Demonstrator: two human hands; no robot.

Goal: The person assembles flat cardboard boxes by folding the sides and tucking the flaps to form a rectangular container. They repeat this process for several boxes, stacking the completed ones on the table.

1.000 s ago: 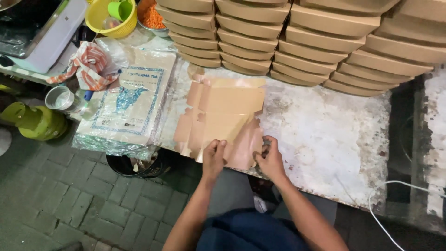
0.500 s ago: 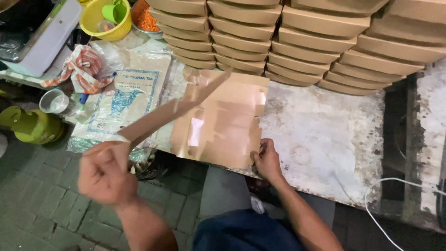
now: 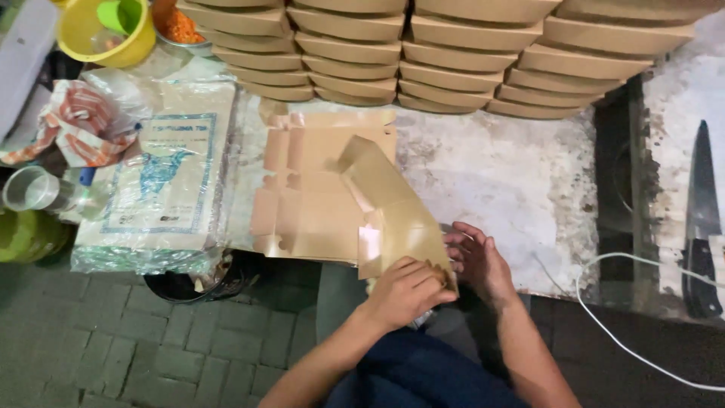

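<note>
Swung back from the raised left since half a second ago, left hand now gripping near edge of flat cardboard box blank | right hand beside it, fingers spread, grasp hidden | blank tilted over flat stack on worn counter | folded boxes cut off above.

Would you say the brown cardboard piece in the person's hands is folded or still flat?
Partly folded: the cardboard piece has panels bent up off the flat stack.

Your hands meet at six o'clock on a blank overlapping the flat stack. Boxes stand at twelve, bag at nine, knife at three.
</note>
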